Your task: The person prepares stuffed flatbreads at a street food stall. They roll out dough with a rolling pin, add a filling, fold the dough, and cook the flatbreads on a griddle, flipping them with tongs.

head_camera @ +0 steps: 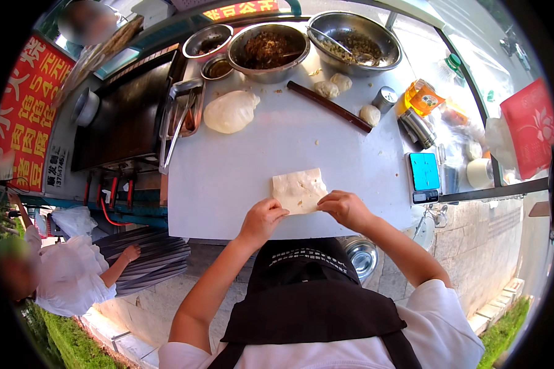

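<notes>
A flat, roughly rectangular sheet of dough (299,187) lies on the white work board (221,184) near its front edge. My left hand (264,219) pinches its near left corner between thumb and fingers. At the near right corner, my right hand (344,207) pinches the dough the same way. Beyond the sheet lies a dark wooden rolling pin (330,107), set at a slant. Small dough balls (369,115) rest around the pin. A large smooth lump of dough (231,111) sits farther back on the left.
Steel bowls of filling (268,53) stand at the back. Tongs (177,133) lean by a metal tray at left, beside a dark griddle (124,110). At right are a shaker (385,99), an oil bottle (418,98) and a digital scale (424,177). Another person (71,272) is at far left.
</notes>
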Available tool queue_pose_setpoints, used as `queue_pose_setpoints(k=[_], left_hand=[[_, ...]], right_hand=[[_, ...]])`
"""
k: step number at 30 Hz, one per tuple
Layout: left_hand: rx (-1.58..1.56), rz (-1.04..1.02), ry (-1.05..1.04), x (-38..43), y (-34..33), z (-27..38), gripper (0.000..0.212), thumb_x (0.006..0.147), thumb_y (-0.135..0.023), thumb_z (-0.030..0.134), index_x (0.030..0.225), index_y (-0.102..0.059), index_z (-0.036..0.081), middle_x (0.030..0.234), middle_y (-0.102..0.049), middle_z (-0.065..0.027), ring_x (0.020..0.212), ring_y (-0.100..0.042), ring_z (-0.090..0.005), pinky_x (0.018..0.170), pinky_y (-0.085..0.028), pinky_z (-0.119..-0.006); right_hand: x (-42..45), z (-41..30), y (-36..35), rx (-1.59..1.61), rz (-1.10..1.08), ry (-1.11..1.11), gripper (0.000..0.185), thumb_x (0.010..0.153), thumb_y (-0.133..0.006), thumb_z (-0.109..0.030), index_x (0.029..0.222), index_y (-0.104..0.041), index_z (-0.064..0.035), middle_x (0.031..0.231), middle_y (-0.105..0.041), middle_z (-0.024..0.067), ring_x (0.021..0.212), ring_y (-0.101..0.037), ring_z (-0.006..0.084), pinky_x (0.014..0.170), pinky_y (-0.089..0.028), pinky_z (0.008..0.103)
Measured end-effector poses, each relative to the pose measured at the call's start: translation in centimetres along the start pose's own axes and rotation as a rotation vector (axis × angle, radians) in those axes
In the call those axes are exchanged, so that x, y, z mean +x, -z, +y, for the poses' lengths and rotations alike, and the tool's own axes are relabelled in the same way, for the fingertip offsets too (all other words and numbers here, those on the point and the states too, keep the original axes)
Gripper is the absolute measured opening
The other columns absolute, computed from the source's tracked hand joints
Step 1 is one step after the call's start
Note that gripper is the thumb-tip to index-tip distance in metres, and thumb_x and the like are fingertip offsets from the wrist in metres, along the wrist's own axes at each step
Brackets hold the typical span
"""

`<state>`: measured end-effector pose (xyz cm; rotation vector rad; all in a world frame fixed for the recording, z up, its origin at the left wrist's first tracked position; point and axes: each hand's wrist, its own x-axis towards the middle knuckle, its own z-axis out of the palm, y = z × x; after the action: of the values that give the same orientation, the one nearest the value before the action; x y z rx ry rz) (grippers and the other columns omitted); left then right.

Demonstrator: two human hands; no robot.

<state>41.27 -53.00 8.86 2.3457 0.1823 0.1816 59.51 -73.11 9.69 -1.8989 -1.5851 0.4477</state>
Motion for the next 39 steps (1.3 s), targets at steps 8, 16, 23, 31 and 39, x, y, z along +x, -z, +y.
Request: queue_pose_setpoints(k=[8,16,23,31,39], left_hand=[[0.102,0.297,0.143,1.7,-4.5,-4.0,0.031,0.074,-0.078,0.018,0.096,-0.061,0.004,0.092,-0.059,-0.008,0.092,-0.057,-0.0283,0.08,-0.047,-0.04],[0.009,-0.524,0.59,11.6,-1.8,-8.4,0.057,0.061,-0.087,0.039,0.096,-0.061,0.003,0.1,-0.064,-0.0088,0.091,-0.063,-0.0267,0.083,-0.05,-0.037],[-0.014,-0.363,0.057,8.7,-2.6,-9.1,0.038,0.065,-0.084,0.02,0.091,-0.063,0.003,0.087,-0.066,-0.0068,0.085,-0.062,-0.018,0.079,-0.049,-0.031],[-0.467,-0.647,0.32,8.2,-0.6,-6.9,0.03,0.07,-0.078,0.006,0.078,-0.049,0.004,0.072,-0.054,0.0006,0.071,-0.048,-0.0097,0.067,-0.042,-0.029],[-0.323,-0.487,0.185,11.2,6.5,-0.5,0.03,0.072,-0.078,0.006,0.081,-0.049,0.004,0.078,-0.061,-0.003,0.07,-0.056,-0.0161,0.067,-0.046,-0.031]], right_hand=[[2.2,4.4,-4.1,-0.105,0.306,-0.227,0.034,0.077,-0.073,-0.02,0.106,-0.061,-0.0068,0.103,-0.063,0.0117,0.094,-0.057,0.0332,0.085,-0.048,0.0424],[10.6,9.1,-2.5,0.171,-0.588,-0.688,0.059,0.062,-0.084,-0.043,0.102,-0.064,-0.0038,0.098,-0.066,0.0142,0.091,-0.063,0.0302,0.079,-0.051,0.0357],[10.1,7.2,-2.3,0.087,-0.552,-0.479,0.057,0.054,-0.088,-0.033,0.102,-0.072,-0.0071,0.095,-0.07,0.0126,0.085,-0.066,0.0263,0.077,-0.052,0.0339],[9.1,4.5,-1.2,0.259,-0.664,-0.506,0.04,0.059,-0.084,-0.018,0.097,-0.074,-0.0081,0.082,-0.072,0.0099,0.075,-0.066,0.0229,0.07,-0.052,0.0316],[8.7,0.1,4.4,0.047,-0.202,-0.314,0.033,0.063,-0.081,-0.013,0.095,-0.073,-0.008,0.086,-0.071,0.007,0.079,-0.065,0.0261,0.071,-0.053,0.0336]])
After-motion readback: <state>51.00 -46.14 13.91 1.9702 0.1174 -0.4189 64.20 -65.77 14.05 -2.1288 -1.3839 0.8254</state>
